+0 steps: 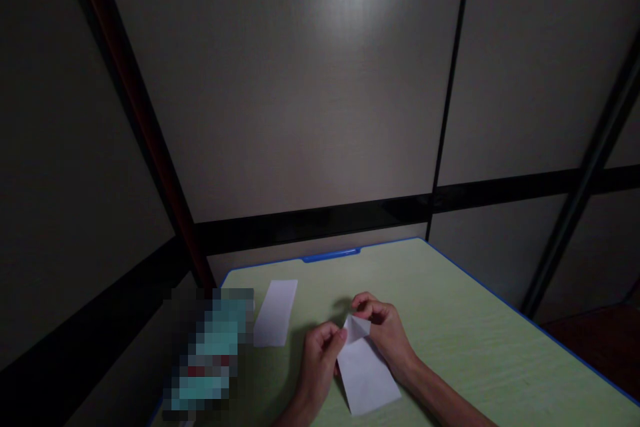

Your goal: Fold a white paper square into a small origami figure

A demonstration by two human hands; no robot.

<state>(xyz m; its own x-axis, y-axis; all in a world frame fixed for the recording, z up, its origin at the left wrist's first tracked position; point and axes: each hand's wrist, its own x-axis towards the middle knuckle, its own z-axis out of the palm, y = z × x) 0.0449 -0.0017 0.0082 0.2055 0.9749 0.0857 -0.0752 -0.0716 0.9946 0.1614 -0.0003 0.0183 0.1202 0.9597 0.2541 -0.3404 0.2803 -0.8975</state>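
Observation:
Between my two hands is a white sheet of paper (369,373), its far end folded over into a small pointed flap. My left hand (320,353) pinches the paper's left edge near the fold, thumb on top. On the other side, my right hand (383,327) has its fingers curled at the flap's right corner; part of its grip is hidden behind the paper. The near end of the sheet hangs slightly above or rests on the table; I cannot tell which. A second white paper strip (276,313) lies flat to the left.
The pale green table (480,333) has a blue rim and a blue handle-like piece (331,255) at its far edge. A pixelated teal item (215,347) sits at the left edge. Grey panelled doors (310,113) with dark bands stand right behind the table.

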